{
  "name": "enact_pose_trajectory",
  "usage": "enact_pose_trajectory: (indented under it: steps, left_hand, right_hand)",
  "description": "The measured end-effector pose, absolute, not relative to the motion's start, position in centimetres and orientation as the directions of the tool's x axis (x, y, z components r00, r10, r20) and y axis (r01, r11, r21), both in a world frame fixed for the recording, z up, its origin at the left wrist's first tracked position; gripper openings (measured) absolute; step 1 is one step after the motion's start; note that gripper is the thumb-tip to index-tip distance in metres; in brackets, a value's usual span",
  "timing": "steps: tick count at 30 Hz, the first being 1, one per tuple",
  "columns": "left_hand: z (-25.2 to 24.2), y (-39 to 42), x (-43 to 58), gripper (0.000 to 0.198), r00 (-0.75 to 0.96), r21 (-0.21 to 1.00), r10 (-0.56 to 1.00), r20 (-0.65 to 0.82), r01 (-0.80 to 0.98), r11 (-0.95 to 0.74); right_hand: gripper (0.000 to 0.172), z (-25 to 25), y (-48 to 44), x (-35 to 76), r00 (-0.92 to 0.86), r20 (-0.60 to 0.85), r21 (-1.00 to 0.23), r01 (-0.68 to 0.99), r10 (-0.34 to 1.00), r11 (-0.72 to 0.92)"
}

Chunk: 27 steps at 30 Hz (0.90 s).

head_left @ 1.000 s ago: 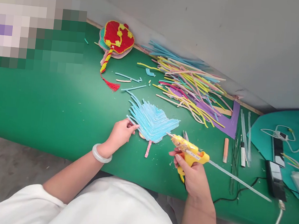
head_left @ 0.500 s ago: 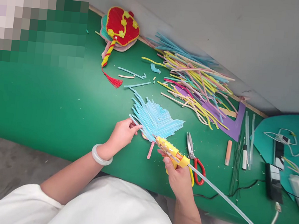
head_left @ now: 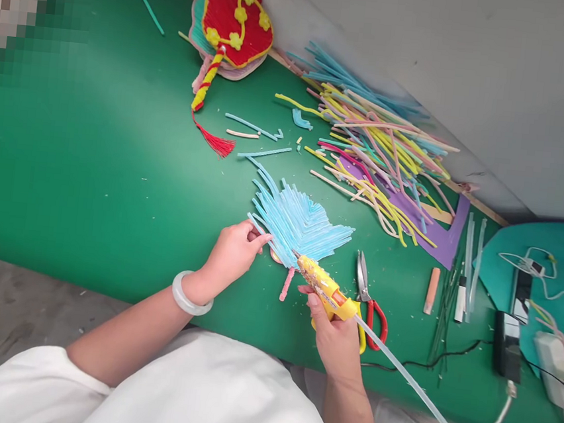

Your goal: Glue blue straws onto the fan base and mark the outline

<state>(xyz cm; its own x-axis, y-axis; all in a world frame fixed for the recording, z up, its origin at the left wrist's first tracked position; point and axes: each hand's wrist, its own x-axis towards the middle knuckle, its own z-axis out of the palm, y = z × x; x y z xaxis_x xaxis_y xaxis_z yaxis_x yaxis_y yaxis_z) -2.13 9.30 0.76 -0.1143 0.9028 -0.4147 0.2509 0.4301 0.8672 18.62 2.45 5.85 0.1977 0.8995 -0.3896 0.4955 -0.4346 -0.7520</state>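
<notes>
In the head view, a leaf-like piece made of light blue pipe cleaners lies on the green table, with a pink twisted handle sticking out below it. At its lower left edge, my left hand pinches a blue pipe cleaner. My right hand is wrapped round the grip of a yellow glue gun. The gun's nozzle points at the lower edge of the blue piece; whether it touches cannot be made out. A long clear glue stick trails from the gun's back.
Scissors with red and yellow handles lie right of the glue gun. Loose pipe cleaners are heaped along the wall, partly over a purple sheet. A red fan lies at the back left. A black cable crosses the right side.
The camera view has shifted slightly. Both hands, the glue gun and the blue piece keep nearly the same places relative to one another.
</notes>
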Motion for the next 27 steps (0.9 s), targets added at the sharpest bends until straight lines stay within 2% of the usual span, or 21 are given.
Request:
enact_pose_trajectory:
  steps: [9, 19, 27]
  left_hand:
    - [0.99, 9.25, -2.21, 0.04, -0.131, 0.861, 0.891, -0.434, 0.232, 0.453]
    - [0.88, 9.28, -2.18, 0.033, -0.148, 0.861, 0.886, -0.44, 0.209, 0.463]
    - [0.81, 9.17, -2.18, 0.036, -0.141, 0.859, 0.885, -0.444, 0.213, 0.465]
  right_hand:
    - [0.041, 5.47, 2.36, 18.54, 0.216, -0.358, -0.773, 0.477, 0.908, -0.419]
    - [0.043, 5.43, 2.43, 18.31, 0.228, -0.388, -0.774, 0.446, 0.893, -0.45]
    - [0.042, 5.35, 2.25, 18.34, 0.213, -0.415, -0.778, 0.421, 0.884, -0.467]
